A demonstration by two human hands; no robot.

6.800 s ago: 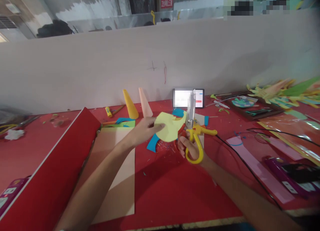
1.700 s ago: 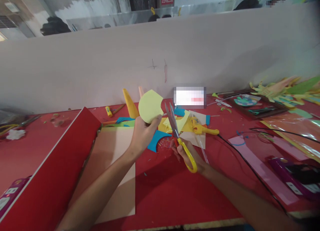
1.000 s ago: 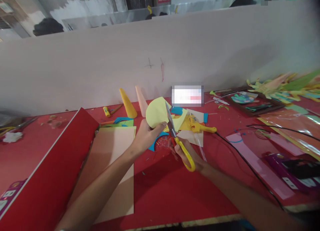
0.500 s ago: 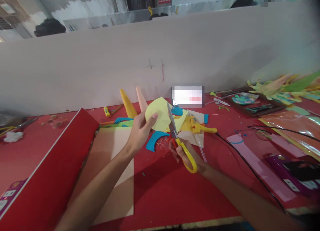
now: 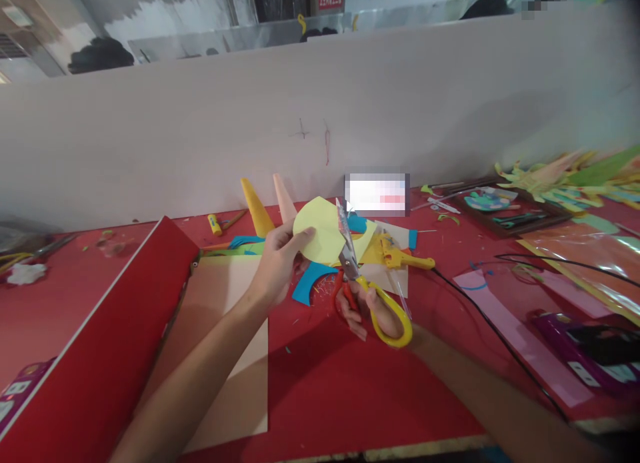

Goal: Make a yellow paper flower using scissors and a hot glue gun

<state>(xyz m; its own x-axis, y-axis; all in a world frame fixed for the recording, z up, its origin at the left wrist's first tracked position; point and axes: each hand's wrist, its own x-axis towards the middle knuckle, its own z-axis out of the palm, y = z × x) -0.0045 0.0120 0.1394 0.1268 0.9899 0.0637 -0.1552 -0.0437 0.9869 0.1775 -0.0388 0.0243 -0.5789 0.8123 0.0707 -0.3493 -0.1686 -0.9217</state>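
Between the thumb and fingers of my left hand (image 5: 277, 259) is a pale yellow piece of paper (image 5: 323, 231), rounded along its left side. My right hand (image 5: 373, 309) grips scissors (image 5: 353, 266) with one yellow and one red handle. Their blades point up and away from me at the paper's right edge, slightly parted. Under the hands lies a curved blue piece (image 5: 313, 283) on the red table (image 5: 320, 389). A yellow glue gun (image 5: 407, 257) rests just right of the scissors, its black cord trailing right.
A red box-like panel (image 5: 100, 329) and a beige sheet (image 5: 235, 383) lie on the left. Yellow (image 5: 256, 206) and pink cones (image 5: 284, 199) stand behind the paper. Pink strips (image 5: 525, 336), a purple case (image 5: 585, 349) and a dark tray (image 5: 510, 213) are on the right. A white partition (image 5: 200, 129) rises behind.
The scissors have opened wider, their handles spreading as my right hand's fingers parted. The yellow paper has turned slightly in my left hand.
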